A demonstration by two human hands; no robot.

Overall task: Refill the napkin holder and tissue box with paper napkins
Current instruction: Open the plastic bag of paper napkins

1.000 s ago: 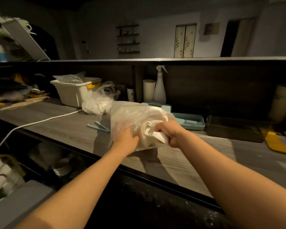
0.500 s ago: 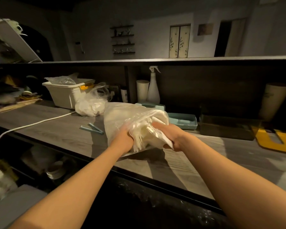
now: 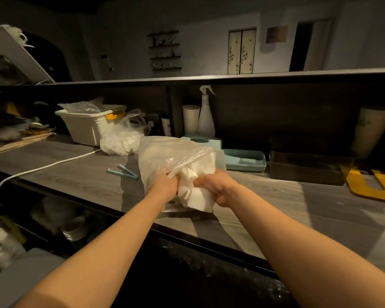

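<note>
Pulling a wad of white paper napkins (image 3: 195, 192) from the mouth of a clear plastic bag (image 3: 165, 158), I am, by my reading, still in the opening stretch of the refill: nothing here shows any napkins loaded yet. The bag sits on the grey wood-grain counter (image 3: 287, 203), just in front of me, and the napkins bulge out of its near end between my two hands. Behind the bag stands a pale teal tissue box (image 3: 201, 141) with a round opening on top, and beside it a shallow teal tray (image 3: 245, 160) that may be the napkin holder, though I cannot say for sure; both look unfilled from this angle. My left hand (image 3: 165, 185) has its grip closed round the gathered plastic at the bag's opening, fingers curled tight. My right hand (image 3: 218, 187) has its grip closed on the napkin bundle itself, knuckles up, thumb side toward the left hand. Both forearms reach straight ahead, nearly parallel, converging on the bag. Left to do, as I judge it: freeing the stack and loading both containers.
</note>
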